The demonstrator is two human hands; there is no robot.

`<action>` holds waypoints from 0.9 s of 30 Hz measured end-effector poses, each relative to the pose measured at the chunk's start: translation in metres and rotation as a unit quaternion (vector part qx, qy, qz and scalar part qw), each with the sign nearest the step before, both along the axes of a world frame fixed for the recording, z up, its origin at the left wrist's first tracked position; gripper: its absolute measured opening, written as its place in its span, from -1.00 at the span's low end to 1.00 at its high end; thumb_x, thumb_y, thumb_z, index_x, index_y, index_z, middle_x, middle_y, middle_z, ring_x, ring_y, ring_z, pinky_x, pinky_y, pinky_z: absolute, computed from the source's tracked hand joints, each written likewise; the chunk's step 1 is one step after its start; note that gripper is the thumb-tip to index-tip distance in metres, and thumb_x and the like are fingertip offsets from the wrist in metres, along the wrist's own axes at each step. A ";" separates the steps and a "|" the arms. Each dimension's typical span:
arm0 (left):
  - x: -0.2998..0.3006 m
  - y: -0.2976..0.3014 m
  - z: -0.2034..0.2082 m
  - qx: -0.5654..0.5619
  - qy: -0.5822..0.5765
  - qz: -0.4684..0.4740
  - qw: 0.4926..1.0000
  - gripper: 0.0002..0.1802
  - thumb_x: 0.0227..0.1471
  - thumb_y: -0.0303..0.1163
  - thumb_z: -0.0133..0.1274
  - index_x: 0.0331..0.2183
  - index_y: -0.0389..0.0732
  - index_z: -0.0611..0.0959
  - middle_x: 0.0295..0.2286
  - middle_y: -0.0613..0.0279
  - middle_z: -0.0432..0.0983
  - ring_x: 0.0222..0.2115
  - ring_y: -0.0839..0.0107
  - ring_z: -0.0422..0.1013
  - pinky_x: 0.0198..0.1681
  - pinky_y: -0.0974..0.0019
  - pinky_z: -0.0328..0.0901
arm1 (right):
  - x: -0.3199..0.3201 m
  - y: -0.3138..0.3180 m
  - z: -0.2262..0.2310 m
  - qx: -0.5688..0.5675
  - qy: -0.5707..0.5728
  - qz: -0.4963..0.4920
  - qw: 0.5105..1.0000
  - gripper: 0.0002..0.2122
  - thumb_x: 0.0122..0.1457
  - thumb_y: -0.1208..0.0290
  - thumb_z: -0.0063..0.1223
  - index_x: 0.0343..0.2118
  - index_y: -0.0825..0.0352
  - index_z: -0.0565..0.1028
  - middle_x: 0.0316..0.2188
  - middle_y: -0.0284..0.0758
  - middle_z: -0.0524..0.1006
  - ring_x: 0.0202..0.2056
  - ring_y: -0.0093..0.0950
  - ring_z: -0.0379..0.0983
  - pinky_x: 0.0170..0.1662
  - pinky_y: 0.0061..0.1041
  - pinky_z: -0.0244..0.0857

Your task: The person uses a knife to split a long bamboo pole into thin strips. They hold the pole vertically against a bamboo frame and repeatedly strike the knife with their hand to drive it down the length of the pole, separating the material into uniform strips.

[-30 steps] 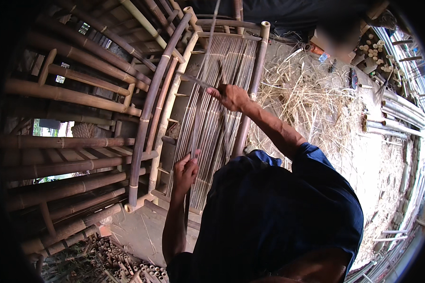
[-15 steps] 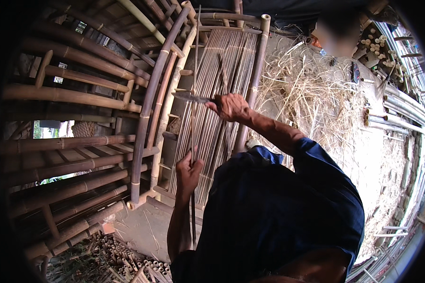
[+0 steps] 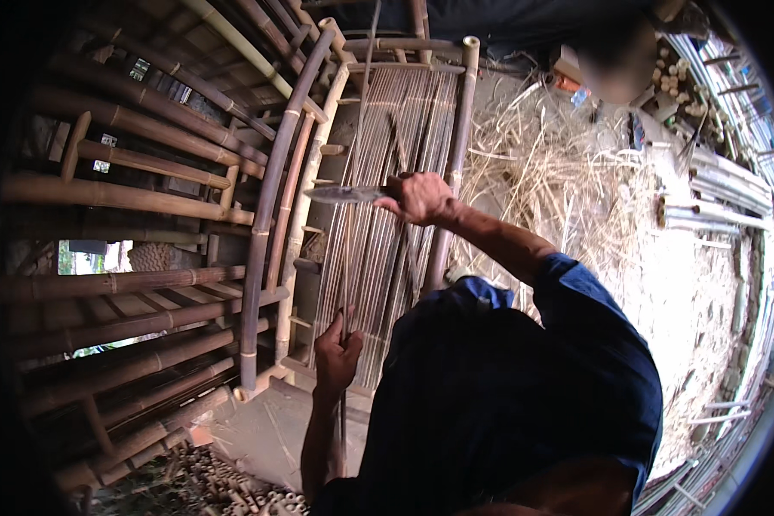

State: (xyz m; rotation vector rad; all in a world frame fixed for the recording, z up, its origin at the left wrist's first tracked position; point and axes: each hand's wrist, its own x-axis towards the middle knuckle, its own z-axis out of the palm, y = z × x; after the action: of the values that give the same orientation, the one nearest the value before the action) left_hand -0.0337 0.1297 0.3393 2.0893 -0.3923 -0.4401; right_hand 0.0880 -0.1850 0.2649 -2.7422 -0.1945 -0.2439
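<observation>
My right hand [image 3: 419, 198] is closed round the handle of a knife [image 3: 344, 194], its blade pointing left and lying across a long thin bamboo strip [image 3: 349, 249]. Lower down, my left hand [image 3: 338, 353] grips that same strip between thumb and fingers. The strip runs lengthwise from the far edge, past the knife, down beside my left forearm. Both hands are above a bamboo bench [image 3: 378, 112] whose top is made of narrow slats. On the slats under my right hand lies another dark thin piece [image 3: 397, 142], partly hidden by that hand.
Bamboo framework [image 3: 129, 193] fills the left side. Pale shavings [image 3: 533, 163] litter the floor at right, with bamboo poles [image 3: 714, 211] beyond. A pile of short cut tubes [image 3: 232, 482] lies at lower left. A blurred figure [image 3: 619, 64] is at the far right.
Both hands have shifted slightly nearer, my left hand more so. The strip's far part now leans a little to the right. The knife blade shows more of its broad side.
</observation>
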 end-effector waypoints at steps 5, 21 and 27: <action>-0.005 0.009 0.000 -0.005 0.036 0.023 0.999 -0.53 0.10 -0.41 0.07 0.04 -0.36 0.52 -0.67 0.49 0.12 -0.64 0.67 0.04 -0.60 0.45 -0.01 | -0.026 0.042 -0.017 0.071 -0.220 0.104 0.967 -0.30 0.23 -0.34 -0.35 -0.78 0.17 0.44 -0.92 -0.41 0.17 -0.86 -0.61 0.13 -0.83 -0.46 -0.02; -0.062 0.061 0.005 0.114 0.000 -0.032 0.993 -0.51 0.04 -0.45 0.08 0.05 -0.19 0.50 -0.73 0.28 0.31 -0.70 0.63 0.19 -0.61 0.39 0.19 | 0.066 -0.113 0.003 0.000 0.159 -0.200 0.967 -0.29 0.22 -0.40 -0.69 -0.70 0.11 0.31 -0.80 -0.48 0.20 -0.77 -0.69 0.10 -0.74 -0.48 0.16; -0.070 0.095 0.010 0.092 0.057 -0.052 0.993 -0.60 0.07 -0.43 0.12 -0.01 -0.21 0.57 -0.60 0.24 0.48 -0.65 0.70 0.18 -0.58 0.47 0.19 | 0.075 -0.165 -0.030 0.503 0.135 -0.191 0.832 -0.28 0.15 -0.41 -0.23 -0.49 0.33 0.55 -0.61 -0.18 0.54 -0.64 -0.46 0.42 -0.55 -0.38 0.31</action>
State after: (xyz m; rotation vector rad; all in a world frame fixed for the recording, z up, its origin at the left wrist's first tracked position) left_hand -0.1041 0.2249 0.3489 2.2155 -0.4074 -0.6763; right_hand 0.1627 -0.3497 0.2346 -1.6901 0.4515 -0.0268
